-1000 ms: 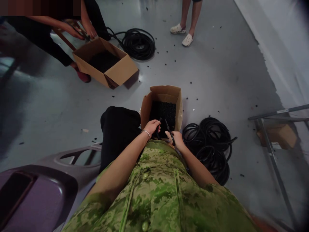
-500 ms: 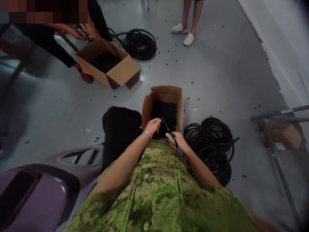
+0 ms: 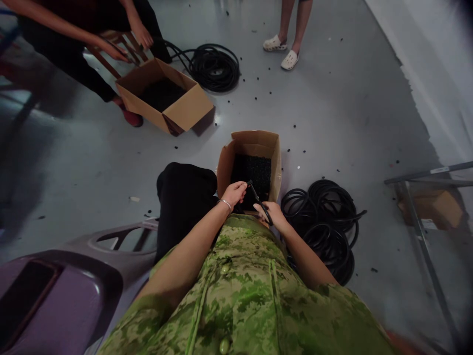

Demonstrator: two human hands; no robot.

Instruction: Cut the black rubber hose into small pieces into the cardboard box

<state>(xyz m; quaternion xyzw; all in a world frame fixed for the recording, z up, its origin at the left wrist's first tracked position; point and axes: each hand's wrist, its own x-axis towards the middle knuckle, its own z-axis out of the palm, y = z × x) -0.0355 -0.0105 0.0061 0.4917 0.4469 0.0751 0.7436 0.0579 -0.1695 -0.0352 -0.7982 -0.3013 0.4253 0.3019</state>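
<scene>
Over the near edge of a cardboard box [image 3: 275, 167] that holds many small black pieces [image 3: 258, 170], my left hand [image 3: 235, 192] is closed on the end of a black tube [image 3: 250, 183]. My right hand [image 3: 271, 213] is wrapped round the black handles of scissors [image 3: 265, 209], whose blades point up and left to the tube end beside my left fingertips. Whether the blades touch the tube is too small to tell. Coils of black tube [image 3: 328, 207] lie on the floor to the right of the box.
A seated person's hand [image 3: 142, 35] is over another open cardboard box [image 3: 192, 106] at the upper left, beside a black coil [image 3: 214, 67]. Another person's feet in white clogs [image 3: 290, 59] stand ahead. A purple chair [image 3: 84, 296] is lower left, a metal frame [image 3: 424, 246] right.
The seated person's hands at the upper left have moved slightly apart. My own hands have hardly moved.
</scene>
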